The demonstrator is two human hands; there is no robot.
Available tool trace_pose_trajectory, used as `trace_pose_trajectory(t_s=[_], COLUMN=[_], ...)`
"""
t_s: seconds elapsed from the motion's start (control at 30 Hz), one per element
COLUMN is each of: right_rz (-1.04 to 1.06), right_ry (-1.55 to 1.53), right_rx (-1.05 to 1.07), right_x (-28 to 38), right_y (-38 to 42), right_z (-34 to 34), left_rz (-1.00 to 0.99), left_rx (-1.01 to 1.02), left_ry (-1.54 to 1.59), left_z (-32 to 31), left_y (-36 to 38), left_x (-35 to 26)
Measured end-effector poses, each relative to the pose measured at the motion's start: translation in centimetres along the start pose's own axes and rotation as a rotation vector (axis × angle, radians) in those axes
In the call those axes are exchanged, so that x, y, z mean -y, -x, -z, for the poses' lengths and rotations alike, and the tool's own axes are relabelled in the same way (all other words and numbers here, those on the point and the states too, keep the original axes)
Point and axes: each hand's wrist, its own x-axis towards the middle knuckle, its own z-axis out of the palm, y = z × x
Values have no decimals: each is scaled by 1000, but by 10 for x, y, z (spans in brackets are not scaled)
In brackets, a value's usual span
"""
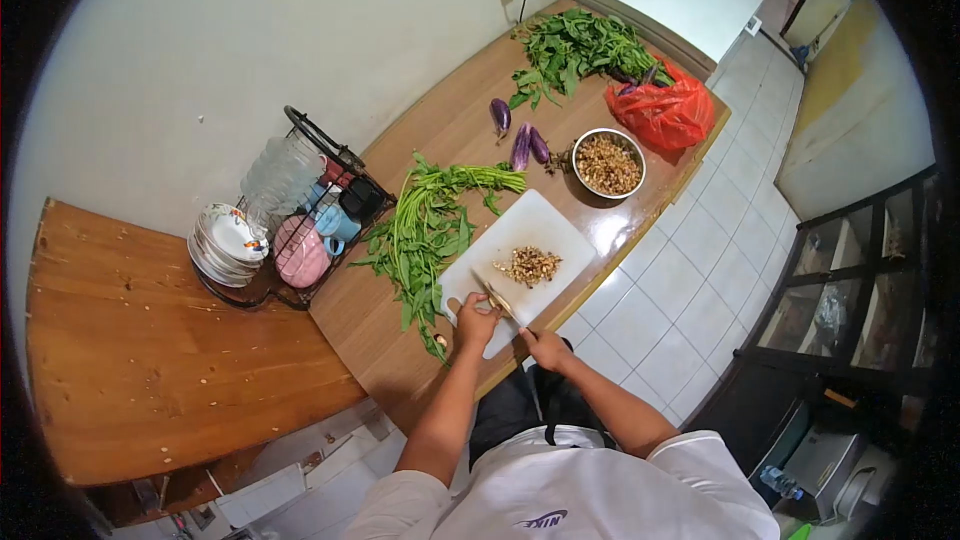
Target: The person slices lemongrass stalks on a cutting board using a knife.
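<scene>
A white cutting board (550, 215) lies at the near edge of the table, with a small heap of chopped brown-and-cream pieces (530, 266) on it. My right hand (546, 349) grips a knife (497, 297) by its handle, the blade slanting over the board's near part. Close beside the blade, my left hand (476, 324) has its fingers closed around something small and pale, too hidden to name. A small light-brown piece (440, 340) lies on the table left of the board. Leafy green stems (430, 220) spread along the board's left side.
A metal bowl (610, 163) of similar chopped pieces stands beyond the board, near purple eggplants (521, 146). Farther back are more greens (575, 45) and a red plastic bag (672, 112). A dish rack (340, 180) with plates, glasses and cups stands at left against the wall.
</scene>
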Motion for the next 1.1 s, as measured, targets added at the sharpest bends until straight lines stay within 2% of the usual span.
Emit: trace_pose_trajectory(t_s=[0.07,0.17,0.27,0.37,0.5,0.57,0.6,0.7,0.77,0.8,0.87,0.9,0.97,1.07,1.1], right_rz=[-22,-147,-156,-144,-79,-114,-162,-156,-211,-163,-249,-259,-262,-229,-281], right_ry=[-13,21,16,41,18,63,75,114,67,73,-38,-37,-62,-49,-46], right_rx=[14,144,95,89,-43,-23,-28,22,-29,-57,-21,-39,-2,-68,-58], right_x=[-3,-34,-39,-36,6,-12,-27,-40,-56,-64,-61,-58,-49,-36,-14], right_y=[10,27,40,15,6,9,12,48,68,71,76,75,72,62,66], right_z=[0,-2,-3,-12,-13,-23,-27,-29,-21,-22,-18,-19,-22,-32,-26], left_rz=[-10,-32,-37,-40,-69,-82,-28,-75,-129,-165,-61,-70,-145,-175,-188], left_rx=[-31,-27,7,25,-16,-7,25,-25,-1,34,109,126,31,8,-3], left_ry=[-92,-118,-68,-25,-13,15,-98,-129,-194,-154,39,44,-136,-131,-110], left_z=[-1,0,1,-2,-2,1,17,21,24,13,21,19,18,16,17], left_y=[-1,-1,-3,-10,-11,-10,3,-6,3,-11,-4,-6,-9,-10,-7], left_x=[4,1,2,11,13,15,-10,19,-3,16,4,7,12,17,14])
